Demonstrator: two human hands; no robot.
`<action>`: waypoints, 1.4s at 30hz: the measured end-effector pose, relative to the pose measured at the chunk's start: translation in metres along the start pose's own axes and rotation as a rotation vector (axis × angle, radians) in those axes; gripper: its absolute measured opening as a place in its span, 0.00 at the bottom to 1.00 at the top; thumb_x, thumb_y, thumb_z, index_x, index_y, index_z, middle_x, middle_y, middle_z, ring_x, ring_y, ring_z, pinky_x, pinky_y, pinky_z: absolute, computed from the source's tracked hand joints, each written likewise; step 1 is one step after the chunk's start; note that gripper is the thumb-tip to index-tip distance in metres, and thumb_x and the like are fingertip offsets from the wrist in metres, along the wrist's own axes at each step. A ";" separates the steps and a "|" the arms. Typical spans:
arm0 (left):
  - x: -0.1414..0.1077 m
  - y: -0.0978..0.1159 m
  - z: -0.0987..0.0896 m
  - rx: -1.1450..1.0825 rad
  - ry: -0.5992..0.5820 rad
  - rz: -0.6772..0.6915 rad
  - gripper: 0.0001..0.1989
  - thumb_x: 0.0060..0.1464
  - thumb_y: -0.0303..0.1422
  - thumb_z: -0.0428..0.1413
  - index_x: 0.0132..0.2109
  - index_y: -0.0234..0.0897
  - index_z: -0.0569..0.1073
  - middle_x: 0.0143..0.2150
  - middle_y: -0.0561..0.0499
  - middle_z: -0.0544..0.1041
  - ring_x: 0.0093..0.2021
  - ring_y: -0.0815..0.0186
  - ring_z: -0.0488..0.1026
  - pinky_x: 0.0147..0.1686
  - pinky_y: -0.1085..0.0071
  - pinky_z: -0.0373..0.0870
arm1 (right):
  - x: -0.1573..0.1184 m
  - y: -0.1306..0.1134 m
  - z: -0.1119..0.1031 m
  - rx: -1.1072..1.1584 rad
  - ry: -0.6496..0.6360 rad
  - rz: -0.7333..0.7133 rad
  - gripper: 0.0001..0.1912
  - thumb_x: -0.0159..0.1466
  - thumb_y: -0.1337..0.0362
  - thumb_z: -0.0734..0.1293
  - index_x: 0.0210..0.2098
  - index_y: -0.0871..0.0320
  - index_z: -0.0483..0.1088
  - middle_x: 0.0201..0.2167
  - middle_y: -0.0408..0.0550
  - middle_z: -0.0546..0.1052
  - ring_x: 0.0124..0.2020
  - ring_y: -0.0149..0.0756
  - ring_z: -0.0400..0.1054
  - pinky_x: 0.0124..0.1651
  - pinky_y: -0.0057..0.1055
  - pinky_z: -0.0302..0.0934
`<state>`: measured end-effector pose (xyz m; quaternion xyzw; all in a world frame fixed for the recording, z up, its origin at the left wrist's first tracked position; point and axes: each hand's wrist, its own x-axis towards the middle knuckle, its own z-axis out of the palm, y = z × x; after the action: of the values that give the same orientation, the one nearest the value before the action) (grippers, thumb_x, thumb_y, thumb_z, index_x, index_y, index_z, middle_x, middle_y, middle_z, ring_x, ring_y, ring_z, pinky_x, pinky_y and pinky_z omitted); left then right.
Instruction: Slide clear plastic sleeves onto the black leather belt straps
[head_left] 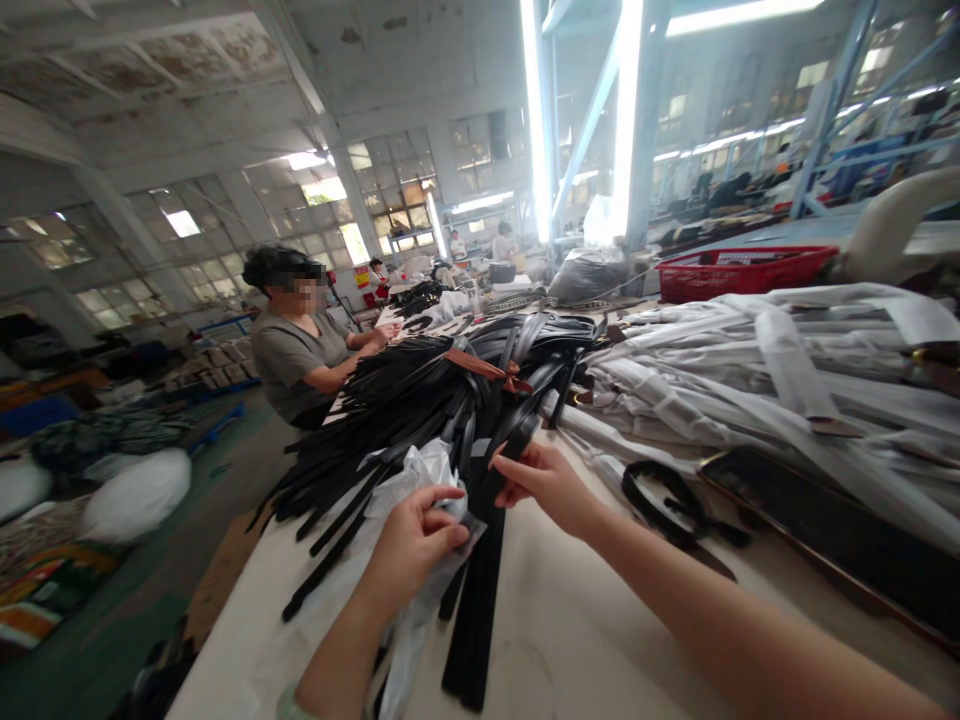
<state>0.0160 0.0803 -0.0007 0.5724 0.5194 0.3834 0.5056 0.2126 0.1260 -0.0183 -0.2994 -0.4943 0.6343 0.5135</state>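
My left hand [417, 542] is closed on a thin, translucent white plastic sleeve [426, 468], gathered between thumb and fingers, its long tail hanging down toward the table's near edge. To its right, my right hand [541, 484] pinches a black belt [517, 440] between thumb and fingers. Just beyond both hands lies a big heap of black belts [405, 385], bound in part by a brown tie [487, 370]. Several black strap ends [480, 610] run down the table beneath my hands. My fingers hide where the sleeve's mouth sits relative to the belt.
White-wrapped belts [720, 370] are piled on the right. A coiled black belt [660, 500] and a dark, flat rectangular object [810, 520] lie before them on the pale table [570, 620]. Behind stands a red basket [750, 272]. A co-worker [300, 350] stands at the table's left side.
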 end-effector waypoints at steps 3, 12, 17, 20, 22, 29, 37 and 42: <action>-0.001 -0.001 0.005 0.014 -0.016 -0.020 0.23 0.43 0.30 0.63 0.48 0.30 0.69 0.23 0.52 0.79 0.26 0.65 0.76 0.27 0.74 0.65 | -0.002 -0.001 0.006 -0.012 -0.005 0.014 0.21 0.50 0.49 0.73 0.28 0.62 0.67 0.21 0.44 0.75 0.19 0.30 0.69 0.23 0.26 0.62; -0.004 -0.005 0.020 -0.088 -0.001 -0.065 0.23 0.45 0.35 0.63 0.48 0.31 0.68 0.25 0.49 0.81 0.28 0.62 0.78 0.31 0.70 0.71 | 0.002 0.003 0.009 -0.059 0.066 0.076 0.19 0.48 0.51 0.72 0.23 0.62 0.69 0.13 0.42 0.71 0.15 0.29 0.64 0.19 0.25 0.55; -0.005 -0.006 0.024 -0.224 0.101 -0.140 0.28 0.41 0.38 0.66 0.47 0.32 0.67 0.25 0.48 0.81 0.27 0.59 0.79 0.30 0.67 0.74 | -0.005 0.012 0.020 -0.060 0.072 0.126 0.17 0.48 0.57 0.73 0.15 0.62 0.66 0.09 0.38 0.64 0.13 0.23 0.55 0.18 0.23 0.45; -0.004 -0.006 0.024 -0.272 0.101 -0.120 0.29 0.40 0.37 0.67 0.48 0.31 0.67 0.23 0.50 0.80 0.27 0.59 0.79 0.31 0.66 0.74 | -0.011 0.021 0.031 -0.030 0.056 0.197 0.18 0.45 0.59 0.75 0.14 0.61 0.63 0.10 0.36 0.61 0.13 0.22 0.52 0.18 0.24 0.42; -0.005 -0.006 0.023 -0.254 0.106 -0.122 0.31 0.40 0.37 0.67 0.50 0.30 0.66 0.23 0.49 0.80 0.26 0.59 0.78 0.30 0.67 0.74 | -0.010 0.025 0.030 0.006 0.044 0.253 0.18 0.45 0.56 0.75 0.18 0.60 0.64 0.11 0.36 0.61 0.13 0.22 0.52 0.17 0.24 0.41; -0.003 -0.012 0.020 -0.174 0.054 -0.200 0.48 0.36 0.43 0.68 0.59 0.24 0.58 0.24 0.43 0.81 0.24 0.56 0.78 0.24 0.67 0.72 | 0.014 0.024 0.000 0.097 0.191 0.243 0.25 0.51 0.46 0.68 0.18 0.55 0.51 0.11 0.30 0.50 0.11 0.19 0.38 0.16 0.24 0.31; -0.001 -0.014 0.006 -0.192 0.021 -0.188 0.55 0.36 0.43 0.68 0.65 0.25 0.51 0.21 0.50 0.78 0.22 0.60 0.77 0.20 0.72 0.66 | -0.015 0.020 0.037 -0.184 0.004 0.054 0.23 0.53 0.53 0.70 0.13 0.58 0.57 0.11 0.37 0.59 0.14 0.24 0.54 0.16 0.23 0.43; -0.005 -0.010 0.007 -0.151 -0.079 -0.270 0.52 0.40 0.37 0.65 0.67 0.26 0.48 0.23 0.50 0.79 0.23 0.58 0.77 0.22 0.69 0.69 | 0.003 0.022 0.015 0.257 0.141 0.379 0.18 0.51 0.50 0.69 0.23 0.59 0.63 0.10 0.30 0.51 0.11 0.19 0.38 0.15 0.22 0.30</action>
<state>0.0197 0.0739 -0.0118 0.4724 0.5410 0.3273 0.6140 0.1907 0.1248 -0.0338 -0.3624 -0.3073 0.7548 0.4523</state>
